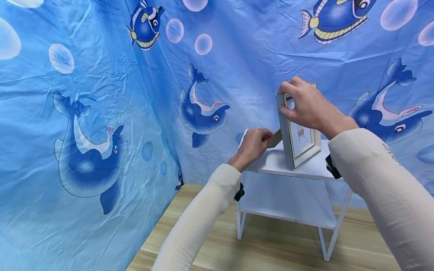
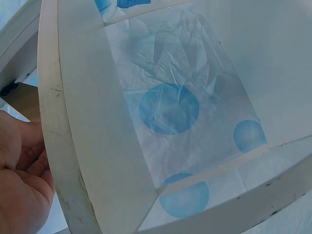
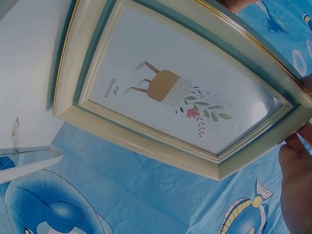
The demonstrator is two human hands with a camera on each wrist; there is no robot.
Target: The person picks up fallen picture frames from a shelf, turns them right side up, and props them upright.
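Note:
A cream picture frame [image 1: 288, 134] with gold edging stands upright, slightly tilted, on a white side table [image 1: 266, 162]. My right hand [image 1: 308, 103] grips its top edge, thumb on the front and fingers over the top. In the right wrist view, the frame's front [image 3: 136, 141] shows a printed animal with flowers, and part of my right hand [image 3: 297, 180] is at the corner. Behind the frame, my left hand [image 1: 252, 146] pinches the brown stand leg [image 1: 275, 140]. The left wrist view shows that hand [image 2: 24, 170] beside the leg [image 2: 24, 100], its fingertips partly hidden by the table edge.
A lower shelf [image 1: 284, 199] spans the table's thin white legs [image 1: 337, 225]. Blue cloth walls [image 1: 87, 156] printed with dolphins, fish and bubbles stand close behind the table and to the left. Wood-pattern flooring [image 1: 261, 260] lies below.

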